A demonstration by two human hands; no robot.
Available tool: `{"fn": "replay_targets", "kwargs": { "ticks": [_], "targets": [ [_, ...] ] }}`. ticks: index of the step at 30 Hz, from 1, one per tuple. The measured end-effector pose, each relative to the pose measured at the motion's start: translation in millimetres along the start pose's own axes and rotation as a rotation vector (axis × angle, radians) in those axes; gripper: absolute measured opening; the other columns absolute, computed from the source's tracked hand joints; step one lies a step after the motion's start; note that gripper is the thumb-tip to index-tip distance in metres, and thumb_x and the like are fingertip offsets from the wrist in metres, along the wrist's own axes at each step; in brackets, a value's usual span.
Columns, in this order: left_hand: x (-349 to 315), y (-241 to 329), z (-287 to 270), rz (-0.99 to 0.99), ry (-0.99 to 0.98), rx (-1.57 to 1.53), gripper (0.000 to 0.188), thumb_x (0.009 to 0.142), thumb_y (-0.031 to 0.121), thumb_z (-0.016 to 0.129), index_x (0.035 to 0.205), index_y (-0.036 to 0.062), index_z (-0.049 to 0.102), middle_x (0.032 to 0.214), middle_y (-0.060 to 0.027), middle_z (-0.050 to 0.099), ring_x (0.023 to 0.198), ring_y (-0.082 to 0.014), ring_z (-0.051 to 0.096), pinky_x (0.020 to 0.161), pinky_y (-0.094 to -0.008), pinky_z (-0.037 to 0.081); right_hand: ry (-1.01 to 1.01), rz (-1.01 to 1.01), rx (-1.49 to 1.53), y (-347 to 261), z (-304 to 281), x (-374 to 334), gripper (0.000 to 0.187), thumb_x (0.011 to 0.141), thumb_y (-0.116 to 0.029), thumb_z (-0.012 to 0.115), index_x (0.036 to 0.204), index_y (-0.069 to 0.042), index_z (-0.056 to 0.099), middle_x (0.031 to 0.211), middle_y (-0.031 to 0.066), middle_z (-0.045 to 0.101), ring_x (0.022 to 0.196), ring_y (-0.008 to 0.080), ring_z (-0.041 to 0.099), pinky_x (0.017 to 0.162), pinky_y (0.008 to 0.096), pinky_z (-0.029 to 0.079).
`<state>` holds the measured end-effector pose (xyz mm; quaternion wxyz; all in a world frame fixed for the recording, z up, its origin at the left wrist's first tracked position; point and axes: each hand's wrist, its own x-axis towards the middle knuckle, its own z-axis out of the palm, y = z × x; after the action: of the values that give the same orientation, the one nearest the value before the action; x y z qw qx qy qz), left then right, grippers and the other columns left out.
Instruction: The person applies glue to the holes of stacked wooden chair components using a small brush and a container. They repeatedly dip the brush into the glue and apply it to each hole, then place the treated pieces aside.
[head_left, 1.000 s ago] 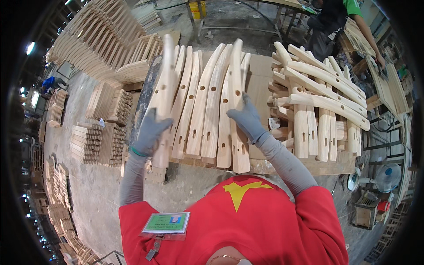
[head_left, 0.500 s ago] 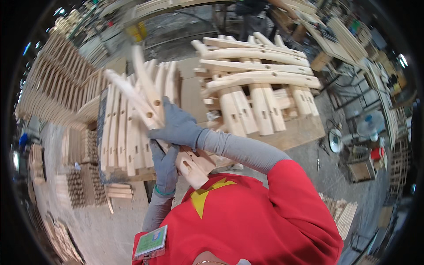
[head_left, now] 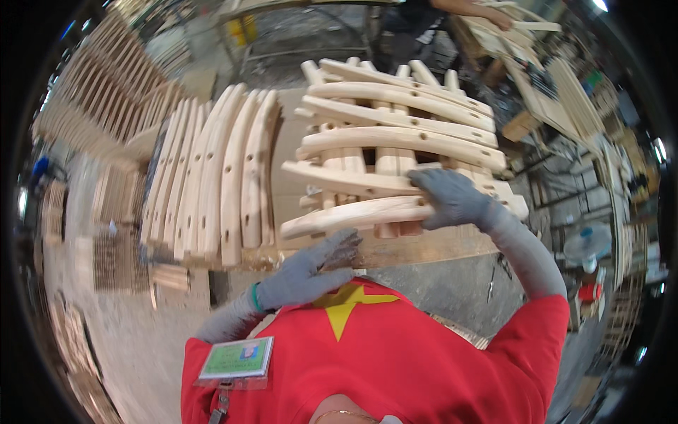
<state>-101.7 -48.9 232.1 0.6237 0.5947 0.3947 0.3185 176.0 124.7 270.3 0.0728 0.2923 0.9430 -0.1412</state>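
My gloved right hand (head_left: 455, 199) is closed over two curved pale wooden pieces, the upper one (head_left: 353, 179) and the lower one (head_left: 357, 215), at the near side of the right stack. Its fingers reach across the upper piece, and its palm hides their right ends. Below the left end of the lower piece, my gloved left hand (head_left: 311, 268) is held in front of my chest, fingers stretched and holding nothing. The right stack (head_left: 406, 139) has similar curved pieces lying crosswise over others. More holed pieces (head_left: 212, 177) stand side by side on the left of the table.
A bare strip of the wooden table (head_left: 288, 134) separates the two groups. Tall piles of wooden parts (head_left: 99, 92) stand at the far left, with lower stacks (head_left: 116, 261) on the floor. Another person's arm (head_left: 473, 10) shows at a far right bench (head_left: 537, 99).
The two wooden pieces have gone from both hands above the left group to the right stack, under my right hand. My left hand has let go and opened.
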Motion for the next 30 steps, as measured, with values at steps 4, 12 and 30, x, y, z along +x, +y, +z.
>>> {"fn": "replay_targets", "kwargs": {
  "ticks": [4, 12, 30],
  "targets": [
    [-15, -12, -11, -0.069, 0.192, -0.098, 0.065, 0.091, 0.016, 0.057, 0.143, -0.0017, 0.023, 0.139, -0.0176, 0.043, 0.124, -0.0235, 0.047, 0.103, -0.0332, 0.038, 0.196, 0.0, -0.048, 30, 26, 5, 0.084, 0.059, -0.036, 0.075, 0.129, -0.003, 0.042, 0.123, 0.0191, 0.049, 0.115, 0.0335, 0.047, 0.097, 0.041, 0.038],
    [-89, -26, -72, -0.099, 0.517, 0.113, 0.06, 0.088, 0.015, 0.062, 0.139, -0.0005, 0.034, 0.128, -0.0126, 0.053, 0.114, -0.0168, 0.052, 0.095, -0.031, 0.045, 0.044, 0.098, -0.384, -19, 10, 16, 0.09, 0.063, -0.037, 0.076, 0.135, 0.002, 0.037, 0.136, 0.0207, 0.042, 0.125, 0.0375, 0.04, 0.105, 0.0443, 0.031],
    [-197, -135, -421, -0.591, 0.912, 0.962, 0.057, 0.067, 0.036, 0.064, 0.111, -0.0009, 0.061, 0.106, -0.023, 0.063, 0.101, -0.0358, 0.06, 0.088, -0.0386, 0.046, 0.153, 0.482, 0.517, -265, 79, 391, 0.089, 0.072, -0.029, 0.062, 0.138, 0.012, 0.018, 0.116, 0.0338, 0.054, 0.109, 0.0398, 0.056, 0.094, 0.0394, 0.045]
  ]
}}
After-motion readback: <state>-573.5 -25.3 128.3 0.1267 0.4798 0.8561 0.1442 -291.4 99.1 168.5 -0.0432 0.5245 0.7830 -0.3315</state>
